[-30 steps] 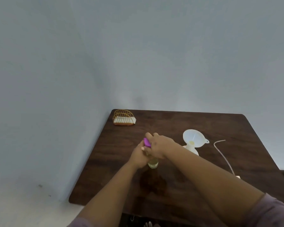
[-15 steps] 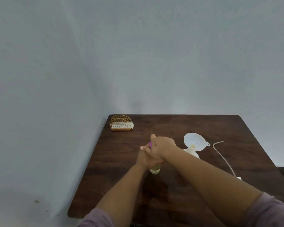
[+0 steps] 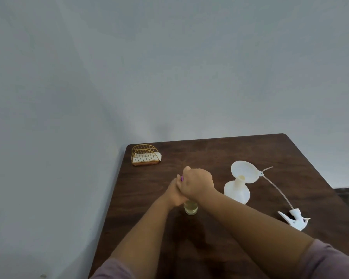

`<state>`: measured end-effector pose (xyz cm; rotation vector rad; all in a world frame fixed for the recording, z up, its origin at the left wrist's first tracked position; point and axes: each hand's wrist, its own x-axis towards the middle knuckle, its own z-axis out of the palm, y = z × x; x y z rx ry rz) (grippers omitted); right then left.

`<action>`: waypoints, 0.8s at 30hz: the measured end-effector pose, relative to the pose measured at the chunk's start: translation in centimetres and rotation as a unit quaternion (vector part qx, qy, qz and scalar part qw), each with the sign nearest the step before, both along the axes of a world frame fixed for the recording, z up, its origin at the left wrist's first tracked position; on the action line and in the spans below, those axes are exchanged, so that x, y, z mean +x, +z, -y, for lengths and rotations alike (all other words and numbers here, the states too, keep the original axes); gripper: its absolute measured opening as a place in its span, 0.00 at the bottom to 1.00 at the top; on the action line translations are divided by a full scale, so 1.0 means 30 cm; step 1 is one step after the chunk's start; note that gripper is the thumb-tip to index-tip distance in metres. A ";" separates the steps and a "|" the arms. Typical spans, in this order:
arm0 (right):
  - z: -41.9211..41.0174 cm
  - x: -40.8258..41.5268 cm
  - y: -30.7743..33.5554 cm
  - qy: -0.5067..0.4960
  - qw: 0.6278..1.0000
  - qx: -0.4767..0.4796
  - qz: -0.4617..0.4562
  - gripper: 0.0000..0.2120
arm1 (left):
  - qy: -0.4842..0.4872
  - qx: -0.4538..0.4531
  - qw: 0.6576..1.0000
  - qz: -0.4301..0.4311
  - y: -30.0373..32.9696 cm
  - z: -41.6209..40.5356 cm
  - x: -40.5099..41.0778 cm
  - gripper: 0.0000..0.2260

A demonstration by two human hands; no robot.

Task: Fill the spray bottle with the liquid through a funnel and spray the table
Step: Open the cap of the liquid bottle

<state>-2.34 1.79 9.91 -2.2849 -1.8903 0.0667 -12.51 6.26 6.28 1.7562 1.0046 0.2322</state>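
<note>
Right hand point(image 3: 196, 183) closes over the purple cap point(image 3: 182, 178) of a small bottle of yellowish liquid point(image 3: 190, 208) at mid-table point(image 3: 210, 150), while the left hand point(image 3: 175, 195) grips its body; more cap showed a second ago, suggesting it is being unscrewed. The white spray bottle point(image 3: 237, 193), funnel point(image 3: 243, 174) seated, waits just right; its sprayer head point(image 3: 294, 218) lies near the right edge.

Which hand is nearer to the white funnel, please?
Right. The right hand grips the small bottle just left of the funnel; the left hand lies behind it, farther away.
</note>
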 end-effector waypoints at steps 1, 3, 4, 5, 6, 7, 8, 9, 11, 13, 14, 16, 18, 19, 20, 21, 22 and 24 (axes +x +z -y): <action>-0.004 -0.003 -0.003 0.000 1.000 -0.001 -0.004 0.17 | -0.005 -0.024 1.000 0.003 0.006 -0.004 -0.003 0.15; -0.012 0.002 -0.002 0.002 1.000 0.001 -0.002 0.17 | 0.000 -0.066 0.997 0.041 0.000 -0.014 0.000 0.21; -0.015 0.010 -0.001 0.007 1.000 0.000 0.010 0.18 | 0.004 -0.078 0.995 0.056 -0.011 -0.014 0.004 0.23; -0.016 0.019 0.002 0.015 1.000 -0.004 0.024 0.19 | 0.006 -0.084 0.994 0.064 -0.023 -0.009 0.009 0.25; -0.016 0.027 0.004 0.028 0.999 -0.009 0.036 0.20 | 0.005 -0.086 0.994 0.068 -0.038 -0.005 0.013 0.25; -0.018 0.034 0.002 0.046 0.998 -0.012 0.050 0.20 | 0.004 -0.087 0.994 0.072 -0.047 -0.004 0.018 0.24; -0.025 0.038 -0.001 0.065 0.996 -0.017 0.064 0.20 | 0.003 -0.088 0.993 0.081 -0.047 -0.004 0.021 0.24; -0.032 0.038 0.000 0.083 0.994 -0.026 0.071 0.20 | 0.004 -0.090 0.992 0.088 -0.040 -0.003 0.020 0.24; -0.051 0.044 0.006 0.123 0.988 -0.037 0.083 0.20 | 0.021 -0.078 0.993 0.085 -0.045 -0.005 0.014 0.24; -0.050 0.061 0.021 0.182 0.978 -0.030 0.098 0.20 | 0.038 -0.065 0.994 0.082 -0.054 -0.005 0.017 0.23; -0.045 0.077 0.029 0.232 0.967 -0.018 0.105 0.20 | 0.038 -0.063 0.994 0.077 -0.046 0.005 0.019 0.20; -0.029 0.121 0.054 0.341 0.931 -0.020 0.131 0.19 | 0.025 -0.063 0.996 0.054 -0.031 0.019 0.021 0.16; -0.017 0.148 0.089 0.389 0.908 -0.043 0.150 0.19 | 0.025 -0.056 0.997 0.042 -0.023 0.025 0.021 0.16; -0.015 0.144 0.103 0.388 0.908 -0.051 0.149 0.19 | 0.030 -0.053 0.997 0.036 -0.019 0.025 0.022 0.16; -0.015 0.130 0.112 0.377 0.913 -0.058 0.149 0.18 | 0.038 -0.056 0.997 0.035 -0.017 0.025 0.025 0.16; -0.013 0.112 0.115 0.355 0.920 -0.067 0.149 0.17 | 0.044 -0.060 0.997 0.038 -0.010 0.028 0.025 0.15; -0.008 0.092 0.107 0.330 0.930 -0.074 0.147 0.15 | 0.046 -0.051 0.997 0.032 -0.007 0.029 0.026 0.15; 0.014 0.080 0.075 0.301 0.943 -0.093 0.108 0.13 | 0.033 0.001 0.999 0.008 -0.006 0.037 0.026 0.15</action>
